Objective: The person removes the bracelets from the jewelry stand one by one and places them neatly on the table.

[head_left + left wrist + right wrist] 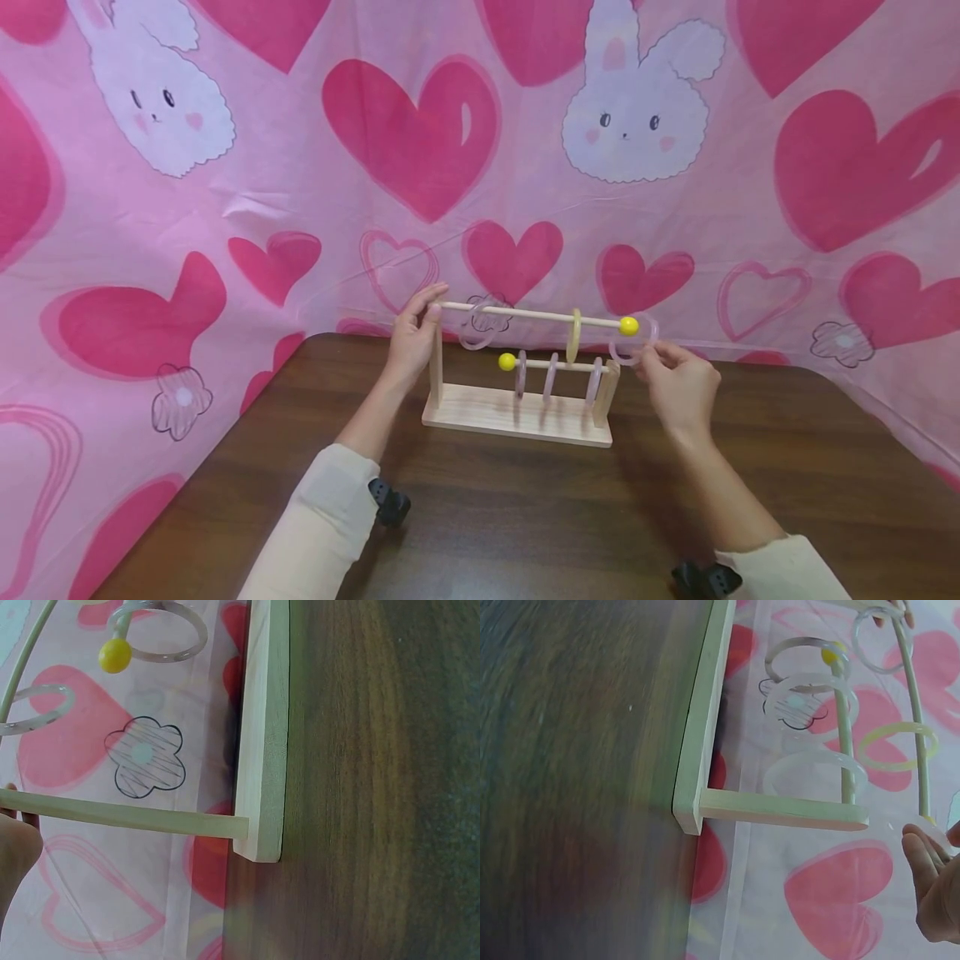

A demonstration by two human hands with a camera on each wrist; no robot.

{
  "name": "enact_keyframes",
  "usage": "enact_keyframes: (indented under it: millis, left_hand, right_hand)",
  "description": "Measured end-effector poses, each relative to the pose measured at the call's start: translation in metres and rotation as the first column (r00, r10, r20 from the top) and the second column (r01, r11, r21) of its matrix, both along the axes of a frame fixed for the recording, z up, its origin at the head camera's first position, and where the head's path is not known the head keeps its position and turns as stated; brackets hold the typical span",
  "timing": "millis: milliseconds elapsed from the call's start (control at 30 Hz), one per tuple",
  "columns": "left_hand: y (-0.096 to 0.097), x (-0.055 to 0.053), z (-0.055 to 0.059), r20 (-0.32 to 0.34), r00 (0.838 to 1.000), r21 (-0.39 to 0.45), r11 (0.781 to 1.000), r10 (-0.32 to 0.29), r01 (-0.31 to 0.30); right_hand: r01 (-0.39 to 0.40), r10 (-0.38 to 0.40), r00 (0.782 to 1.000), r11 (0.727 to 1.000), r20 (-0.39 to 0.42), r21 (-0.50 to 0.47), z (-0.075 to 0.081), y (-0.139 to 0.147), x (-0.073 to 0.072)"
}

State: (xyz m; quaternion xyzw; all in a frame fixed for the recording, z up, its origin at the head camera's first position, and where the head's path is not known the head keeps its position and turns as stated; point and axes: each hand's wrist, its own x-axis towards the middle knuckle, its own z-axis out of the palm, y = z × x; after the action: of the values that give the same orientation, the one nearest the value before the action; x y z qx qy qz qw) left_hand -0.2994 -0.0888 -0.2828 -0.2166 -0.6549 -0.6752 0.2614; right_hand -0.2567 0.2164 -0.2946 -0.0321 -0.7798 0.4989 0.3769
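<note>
Head view: above the worktop [510, 517], the right hand [682, 387] pinches a translucent ring [656, 328] between thumb and fingers. The ring, just left of that grip, overlaps in outline the yellow bead [628, 326] tipping the upper rod [525, 313]; whether it encircles the bead, I cannot tell. The rod's long axis runs leftward to the wooden post [436, 367], whose top the left hand [411, 342] grips, well apart from the ring.

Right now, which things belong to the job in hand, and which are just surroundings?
Job:
wooden stand, gripped by left hand
clear ring, pinched by right hand
yellow ring and another clear ring, upper rod
three clear rings, lower rod

Surroundings:
table
patterned backdrop
black wrist devices
</note>
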Motion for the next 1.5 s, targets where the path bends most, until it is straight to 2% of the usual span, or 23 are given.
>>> enact_keyframes:
  millis: [100, 233, 533, 733, 867, 1100, 1333, 1500]
  left_hand:
    - [0.000, 0.000, 0.000, -0.004, 1.000, 0.002, 1.000, -0.004, 0.004]
    - [-0.001, 0.000, 0.000, -0.006, 1.000, -0.004, 1.000, 0.001, -0.001]
    - [0.000, 0.001, 0.000, -0.010, 1.000, -0.013, 1.000, 0.020, -0.020]
    - [-0.001, 0.001, 0.000, -0.008, 1.000, -0.019, 1.000, 0.016, -0.016]
    - [-0.002, 0.001, 0.000, -0.002, 1.000, -0.015, 1.000, 0.013, -0.013]
    - [-0.001, -0.001, 0.000, -0.001, 1.000, -0.009, 1.000, 0.016, -0.016]
    - [-0.004, -0.023, -0.016, -0.020, 1.000, 0.021, 1.000, -0.001, 0.001]
    - [-0.004, -0.025, -0.018, -0.032, 0.999, 0.010, 1.000, 0.017, -0.017]
  right_hand:
    - [-0.053, 0.059, 0.997, 0.994, 0.051, -0.100, 0.001, 0.000, 0.001]
    - [-0.088, 0.104, 0.989, 0.985, 0.102, -0.148, 0.002, 0.001, 0.003]
    - [-0.129, 0.155, 0.975, 0.978, 0.159, -0.162, 0.000, 0.001, 0.007]
    - [-0.174, 0.210, 0.956, 0.968, 0.203, -0.179, -0.001, 0.002, 0.007]
    - [-0.196, 0.227, 0.946, 0.969, 0.230, -0.151, 0.000, 0.001, 0.009]
    - [-0.193, 0.207, 0.941, 0.978, 0.268, -0.078, -0.002, -0.001, 0.010]
    - [-0.212, 0.223, 0.938, 0.975, 0.267, -0.070, 0.001, -0.006, 0.015]
    - [-0.241, 0.250, 0.935, 0.968, 0.252, -0.066, 0.001, -0.009, 0.016]
